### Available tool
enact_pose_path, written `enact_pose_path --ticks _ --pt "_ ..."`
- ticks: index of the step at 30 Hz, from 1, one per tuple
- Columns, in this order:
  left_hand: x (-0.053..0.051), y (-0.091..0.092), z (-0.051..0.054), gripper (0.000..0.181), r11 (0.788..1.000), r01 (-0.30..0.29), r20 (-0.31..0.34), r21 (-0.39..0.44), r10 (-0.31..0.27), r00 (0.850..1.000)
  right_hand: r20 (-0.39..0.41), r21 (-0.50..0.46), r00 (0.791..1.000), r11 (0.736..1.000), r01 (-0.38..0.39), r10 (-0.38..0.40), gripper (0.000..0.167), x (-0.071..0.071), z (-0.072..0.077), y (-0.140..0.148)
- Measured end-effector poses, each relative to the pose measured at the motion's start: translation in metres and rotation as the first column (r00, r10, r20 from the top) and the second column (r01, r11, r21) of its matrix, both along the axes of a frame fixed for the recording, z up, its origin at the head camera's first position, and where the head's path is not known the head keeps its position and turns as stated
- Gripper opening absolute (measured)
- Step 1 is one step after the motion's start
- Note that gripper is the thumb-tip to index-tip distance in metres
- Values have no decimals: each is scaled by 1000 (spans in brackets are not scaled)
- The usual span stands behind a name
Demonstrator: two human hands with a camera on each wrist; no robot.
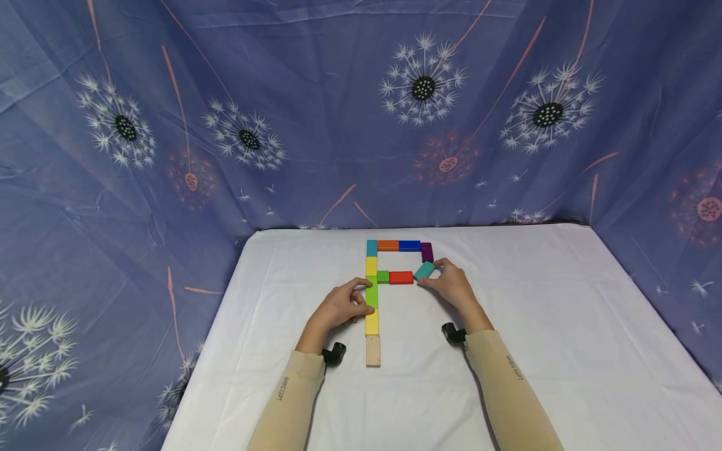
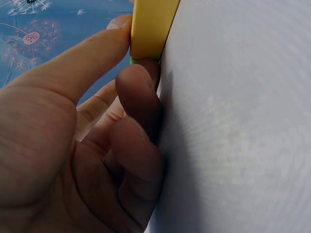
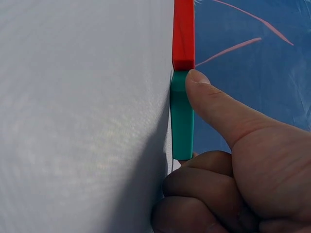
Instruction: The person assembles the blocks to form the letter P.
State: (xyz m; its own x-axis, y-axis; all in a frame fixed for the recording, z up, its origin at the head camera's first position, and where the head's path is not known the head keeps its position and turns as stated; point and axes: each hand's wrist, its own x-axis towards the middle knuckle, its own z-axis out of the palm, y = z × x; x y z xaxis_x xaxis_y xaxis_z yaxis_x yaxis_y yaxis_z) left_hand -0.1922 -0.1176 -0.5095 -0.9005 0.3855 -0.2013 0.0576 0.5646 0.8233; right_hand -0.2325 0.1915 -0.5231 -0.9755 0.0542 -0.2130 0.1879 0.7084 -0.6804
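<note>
A P-shaped outline of coloured blocks lies on the white table. Between thumb and index finger my right hand pinches a teal block by its ends. It lies askew, one end by the red block and the other below the purple block. In the right wrist view the teal block meets the red one. On the upright column, my left hand holds the light green block, thumb and index finger near its two ends. The thumb touches the yellow block beside it.
Above the light green block come a yellow block and a blue-green block. Orange and blue blocks form the top. A small green block joins the column. A plain wooden block ends it. Patterned curtains surround the table.
</note>
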Motion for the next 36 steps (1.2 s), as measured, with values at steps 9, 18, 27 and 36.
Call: enact_pose_path --ticks 9,18,27,36 --pt "-2 1 -2 59 1000 8 -6 19 -8 1000 26 -52 1000 999 7 -6 86 0 2 6" --pt "-8 -6 4 48 999 -36 -40 23 37 999 -40 -117 999 993 -11 7 78 -2 15 34" --pt "-20 -36 40 56 979 -117 -227 -168 77 971 -131 50 987 995 -88 94 70 5 51 83" --pt "-18 -66 78 89 896 -225 -434 -382 41 900 -207 54 977 997 -47 57 82 23 78 101"
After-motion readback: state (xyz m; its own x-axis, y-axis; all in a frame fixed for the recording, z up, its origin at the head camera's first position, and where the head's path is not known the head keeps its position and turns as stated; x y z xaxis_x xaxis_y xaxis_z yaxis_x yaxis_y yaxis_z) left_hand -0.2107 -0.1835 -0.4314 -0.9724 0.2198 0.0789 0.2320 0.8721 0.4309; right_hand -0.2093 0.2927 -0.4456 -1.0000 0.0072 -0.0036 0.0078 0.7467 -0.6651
